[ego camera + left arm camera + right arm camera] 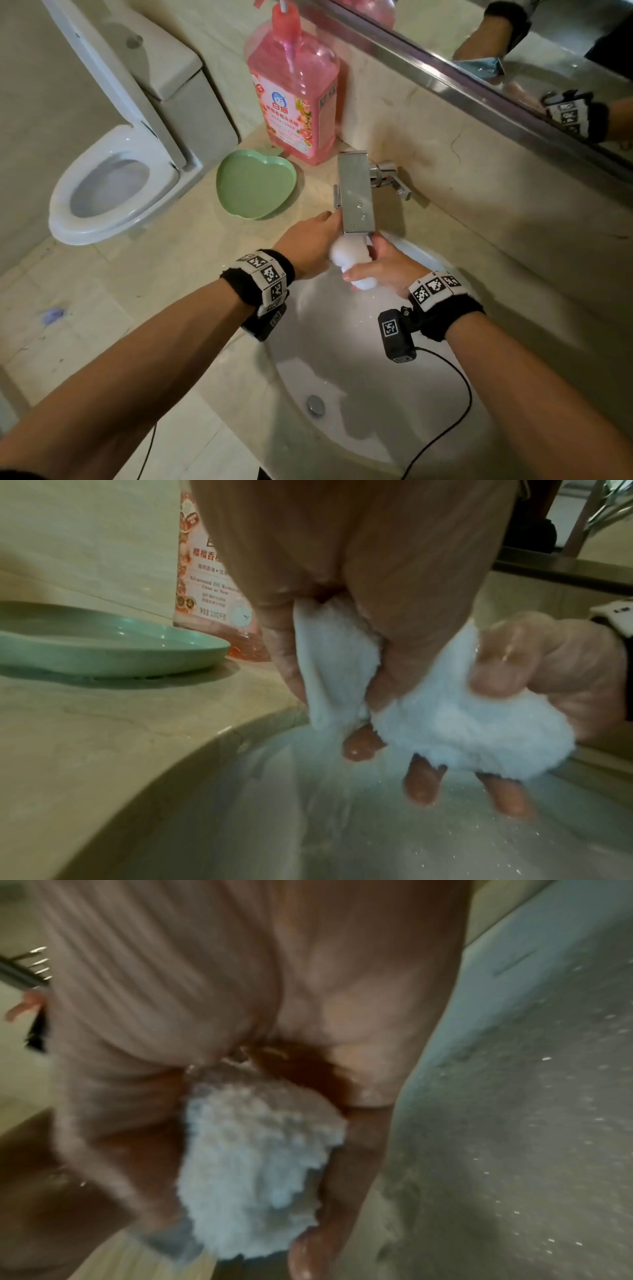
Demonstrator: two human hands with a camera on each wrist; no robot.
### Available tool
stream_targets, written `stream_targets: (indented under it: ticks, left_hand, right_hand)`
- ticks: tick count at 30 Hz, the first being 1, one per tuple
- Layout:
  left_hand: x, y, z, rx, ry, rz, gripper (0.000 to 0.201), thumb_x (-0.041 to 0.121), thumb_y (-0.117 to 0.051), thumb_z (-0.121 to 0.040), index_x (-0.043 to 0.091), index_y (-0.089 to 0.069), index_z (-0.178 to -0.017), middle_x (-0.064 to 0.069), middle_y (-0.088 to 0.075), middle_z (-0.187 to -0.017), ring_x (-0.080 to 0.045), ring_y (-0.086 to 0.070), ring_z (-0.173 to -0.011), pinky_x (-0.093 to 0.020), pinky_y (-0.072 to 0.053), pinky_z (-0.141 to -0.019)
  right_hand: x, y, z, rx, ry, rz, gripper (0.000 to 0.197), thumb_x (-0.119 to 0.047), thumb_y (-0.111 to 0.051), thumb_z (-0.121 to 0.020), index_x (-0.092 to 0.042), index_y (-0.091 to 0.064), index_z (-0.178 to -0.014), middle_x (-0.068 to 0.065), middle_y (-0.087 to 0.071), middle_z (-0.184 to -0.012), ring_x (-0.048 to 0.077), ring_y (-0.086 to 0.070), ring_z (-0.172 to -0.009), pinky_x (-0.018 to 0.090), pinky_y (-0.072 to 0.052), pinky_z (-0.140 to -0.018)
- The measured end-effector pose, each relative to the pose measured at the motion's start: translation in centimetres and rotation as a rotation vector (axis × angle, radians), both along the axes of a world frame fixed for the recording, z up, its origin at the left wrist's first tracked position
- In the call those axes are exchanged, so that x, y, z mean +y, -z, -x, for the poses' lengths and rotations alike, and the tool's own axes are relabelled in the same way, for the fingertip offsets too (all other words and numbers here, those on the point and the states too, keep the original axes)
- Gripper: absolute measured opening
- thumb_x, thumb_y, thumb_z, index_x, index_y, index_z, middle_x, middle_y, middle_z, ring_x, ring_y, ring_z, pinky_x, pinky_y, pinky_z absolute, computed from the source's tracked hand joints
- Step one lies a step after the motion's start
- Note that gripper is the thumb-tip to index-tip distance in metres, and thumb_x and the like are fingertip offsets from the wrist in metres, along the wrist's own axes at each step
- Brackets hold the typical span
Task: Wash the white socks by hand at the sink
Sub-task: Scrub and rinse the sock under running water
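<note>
Both hands clutch a bunched, wet white sock under the steel faucet, above the basin of the sink. The left hand wraps its fingers around one end; the right hand squeezes the other. A green heart-shaped dish and pink detergent bottle stand on the counter nearby.

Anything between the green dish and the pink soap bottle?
Nothing; head view shows the green dish right beside the pink soap bottle, with only bare counter around.
</note>
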State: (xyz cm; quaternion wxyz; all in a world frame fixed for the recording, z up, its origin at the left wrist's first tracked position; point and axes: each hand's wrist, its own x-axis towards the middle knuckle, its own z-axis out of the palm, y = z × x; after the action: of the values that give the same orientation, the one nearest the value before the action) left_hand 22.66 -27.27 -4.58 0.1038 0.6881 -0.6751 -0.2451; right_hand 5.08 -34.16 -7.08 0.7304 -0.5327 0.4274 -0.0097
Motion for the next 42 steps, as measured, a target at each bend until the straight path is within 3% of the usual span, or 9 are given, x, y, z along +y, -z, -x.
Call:
stream_targets:
  ticks: [7,10,13,16,21,25,31,36,42]
  left_hand:
    - [-0.1,-0.5,-0.5,-0.105,-0.018,-0.258,0.077,0.042,-0.081,-0.064,0.026,-0.042,-0.129,-0.003,-0.063,-0.098,-0.026,-0.062,-0.083,-0.030,-0.042,-0.064]
    - [-0.5,-0.7,1.1,-0.288,-0.015,-0.238,0.059,0.050,-0.074,-0.070,0.024,-0.055,-0.120,-0.003,-0.062,-0.081,-0.025,-0.054,-0.062,-0.029,-0.038,-0.059]
    - [-1.6,-0.9,2.6,-0.383,0.013,-0.215,0.028,0.042,-0.068,-0.078,0.016,-0.063,-0.089,-0.001,-0.058,-0.068,-0.018,-0.045,-0.049,-0.029,-0.041,-0.056]
    - [-2.5,-0.8,3.6,-0.395,0.076,-0.180,0.027,0.033,-0.056,-0.087,0.017,-0.066,-0.107,-0.006,-0.069,-0.091,-0.027,-0.066,-0.075,-0.032,-0.054,-0.066]
    - [-3.1,-0.2,4.3,-0.400,0.137,-0.162,0.035,0.032,-0.049,-0.088,0.020,-0.061,-0.119,-0.007,-0.068,-0.120,-0.029,-0.068,-0.097,-0.037,-0.059,-0.082]
    - [-2.9,0.6,4.4,-0.353,0.153,-0.241,0.042,0.039,-0.043,-0.089,0.028,-0.052,-0.129,-0.001,-0.063,-0.128,-0.027,-0.065,-0.104,-0.037,-0.055,-0.085]
    - [-1.9,1.0,2.6,-0.043,0.041,-0.250,0.060,0.058,-0.056,-0.082,0.032,-0.047,-0.135,-0.002,-0.064,-0.121,-0.018,-0.062,-0.080,-0.024,-0.046,-0.065]
    - [-0.3,0.0,0.2,0.381,-0.002,-0.384,0.077,0.067,-0.065,-0.079,0.029,-0.045,-0.142,0.007,-0.048,-0.144,-0.016,-0.045,-0.131,-0.036,-0.034,-0.113]
    - [1.8,0.0,-0.5,0.552,-0.211,-0.204,0.061,0.034,-0.075,-0.085,0.024,-0.049,-0.139,0.007,-0.055,-0.133,-0.012,-0.052,-0.119,-0.024,-0.040,-0.102]
  right_hand:
    - [0.0,-1.1,-1.8,0.248,-0.269,0.496,0.038,-0.033,-0.077,-0.060,-0.035,-0.061,-0.094,-0.015,-0.063,-0.085,0.007,-0.062,-0.082,0.012,-0.044,-0.061]
    - [0.0,-1.1,-1.6,0.337,-0.420,0.744,0.030,-0.030,-0.078,-0.071,-0.026,-0.063,-0.097,0.000,-0.067,-0.098,0.018,-0.062,-0.091,0.020,-0.041,-0.077]
    - [0.0,-1.3,-1.8,0.428,-0.556,0.940,0.020,-0.024,-0.062,-0.078,-0.027,-0.043,-0.074,0.003,-0.056,-0.073,0.029,-0.062,-0.076,0.027,-0.040,-0.067]
    - [0.0,-1.6,-1.7,0.451,-0.531,1.067,0.006,-0.021,-0.043,-0.072,-0.025,-0.038,-0.070,-0.007,-0.035,-0.056,0.029,-0.057,-0.058,0.028,-0.037,-0.057]
    - [-0.2,-1.0,-1.4,0.653,-0.564,1.140,0.011,-0.009,-0.059,-0.071,-0.019,-0.055,-0.069,0.006,-0.065,-0.066,0.028,-0.068,-0.064,0.024,-0.039,-0.058]
    - [0.1,-1.3,-1.3,0.672,-0.561,1.154,0.023,-0.015,-0.071,-0.069,-0.021,-0.049,-0.065,-0.002,-0.050,-0.053,0.023,-0.063,-0.055,0.023,-0.037,-0.054]
    - [-0.8,-1.3,-0.3,0.480,-0.534,1.079,0.023,-0.016,-0.078,-0.074,-0.015,-0.069,-0.096,0.007,-0.070,-0.089,0.023,-0.060,-0.070,0.021,-0.037,-0.064]
    - [-0.2,-1.2,-0.6,0.276,-0.534,1.004,0.068,-0.009,-0.077,-0.082,-0.023,-0.050,-0.142,0.010,-0.046,-0.143,0.029,-0.057,-0.120,0.039,-0.048,-0.102]
    - [0.5,-1.3,-1.3,0.217,-0.189,0.804,0.095,-0.034,-0.088,-0.073,-0.003,-0.040,-0.148,0.007,-0.064,-0.129,0.023,-0.061,-0.118,0.037,-0.049,-0.099]
